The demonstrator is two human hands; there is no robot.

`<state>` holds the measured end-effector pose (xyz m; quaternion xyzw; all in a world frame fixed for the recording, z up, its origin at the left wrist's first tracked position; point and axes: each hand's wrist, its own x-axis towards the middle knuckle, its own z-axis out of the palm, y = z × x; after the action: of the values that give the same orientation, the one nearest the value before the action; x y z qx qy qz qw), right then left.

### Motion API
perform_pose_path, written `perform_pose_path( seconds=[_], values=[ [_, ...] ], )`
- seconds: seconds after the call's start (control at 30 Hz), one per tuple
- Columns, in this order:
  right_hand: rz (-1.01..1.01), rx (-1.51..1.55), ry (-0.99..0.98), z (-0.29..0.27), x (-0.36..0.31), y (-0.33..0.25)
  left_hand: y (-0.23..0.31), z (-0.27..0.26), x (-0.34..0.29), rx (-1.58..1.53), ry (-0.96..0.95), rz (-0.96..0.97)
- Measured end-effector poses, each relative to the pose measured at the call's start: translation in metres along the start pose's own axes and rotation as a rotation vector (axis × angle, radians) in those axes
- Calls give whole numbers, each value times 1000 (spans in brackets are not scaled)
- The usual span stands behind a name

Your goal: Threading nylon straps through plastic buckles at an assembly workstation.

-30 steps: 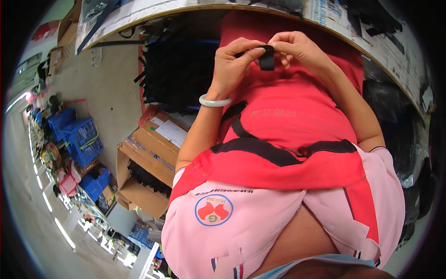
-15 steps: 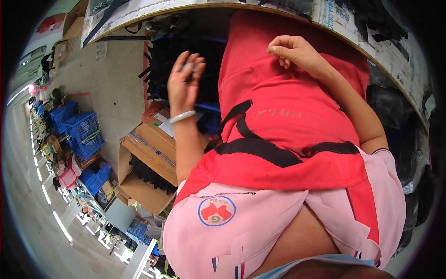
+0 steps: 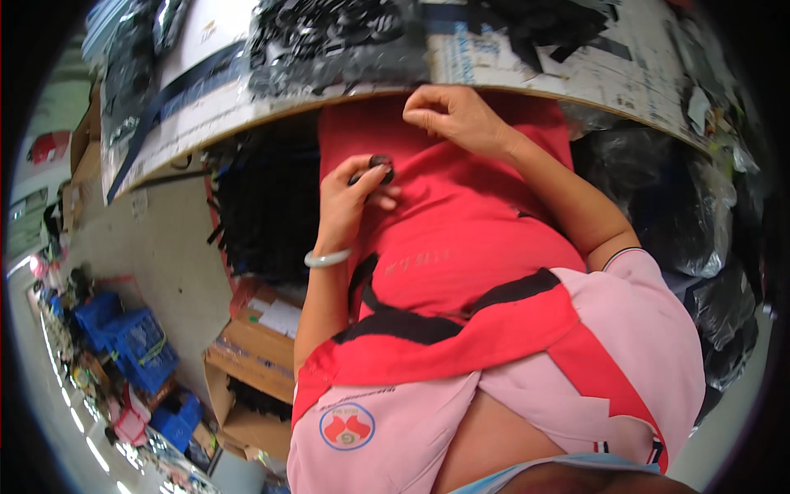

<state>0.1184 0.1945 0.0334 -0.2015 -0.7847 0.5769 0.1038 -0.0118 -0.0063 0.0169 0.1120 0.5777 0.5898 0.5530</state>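
My left hand [image 3: 350, 193], with a pale bangle [image 3: 327, 258] at its wrist, is over the red apron [image 3: 428, 222]. Its thumb and fingers are closed on a small black curved piece [image 3: 380, 160]; the exact kind is unclear. Higher and to the right, my right hand [image 3: 457, 119] is near the worktable's front edge with its fingers curled. Whatever those fingers hold, if anything, cannot be made out. A clear plastic bag of small black pieces [image 3: 333, 41] lies on the worktable [image 3: 206, 132] beyond my hands.
Black strips [image 3: 543, 29] lie on the table to the right. Under its left side is a pile of black material [image 3: 267, 198]. An open carton [image 3: 255, 350] stands at my left, with blue crates [image 3: 140, 350] farther off. Plastic-wrapped black bundles [image 3: 658, 189] fill the right side.
The view has shifted, bringing more of the tabletop into sight. My left hand has turned and come closer to my right; the black piece now shows clearly. My right hand stays curled.
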Motion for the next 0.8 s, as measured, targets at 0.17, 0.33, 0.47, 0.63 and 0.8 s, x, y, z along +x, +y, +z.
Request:
perform_pose_path(
  seconds=[0.17,0.33,0.47,0.63,0.8],
  values=[
    [-259,-642,470,-91,22,-7,-16,-20,6,-187,-88,31],
    [-282,-1121,276,-131,38,4,-12,-11,16,-255,-116,51],
    [-493,-1025,308,-119,41,36,-9,-3,14,-223,-84,53],
    [-715,-617,26,-20,-5,-18,-8,0,6,-200,9,102],
    [-93,187,-130,33,-43,-37,9,20,-4,89,132,264]
  ],
)
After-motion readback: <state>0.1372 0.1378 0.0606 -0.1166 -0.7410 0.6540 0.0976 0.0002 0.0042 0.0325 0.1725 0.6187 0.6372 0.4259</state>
